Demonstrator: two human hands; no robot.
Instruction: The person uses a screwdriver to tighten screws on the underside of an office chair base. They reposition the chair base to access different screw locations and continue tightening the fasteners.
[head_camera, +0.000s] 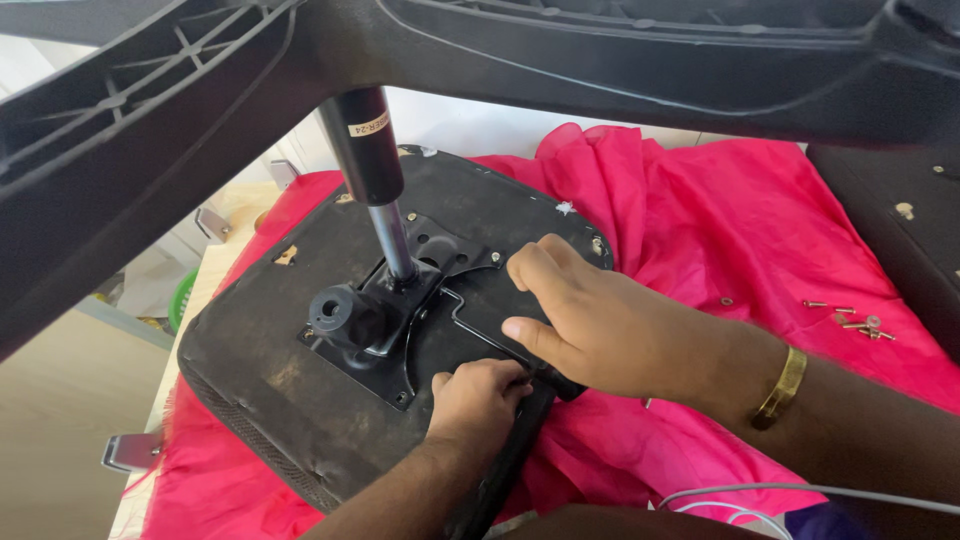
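Fingers (510, 388) of the left hand (478, 395) curl shut around the black lever (510, 450) that runs off the near edge of the upturned chair seat (270, 370) — a closed grip, seemingly to steady the lever against the underside. At far left a pale counter (215, 275) shows beneath the pink cloth (720, 220), which appears laid there to cushion the seat. Toward the middle of the seat sits the black metal mechanism plate (385, 340), with the gas cylinder (375, 170) rising from it up into the chair base (150, 130), whose spokes fill the top of the view and crowd the room overhead. Just right of the plate, the right hand (600, 320) lies over the seat with its fingers bent and pressed down on the plate's edge and thin wire rod; it grips nothing that I can make out — more a bracing press than a hold. A gold bangle (782, 388) rings that wrist. Farther right, loose screws (850, 320) lie on the cloth, well apart from both hands, where open cloth leaves room to move. A dark panel (900, 230) closes off the right edge.
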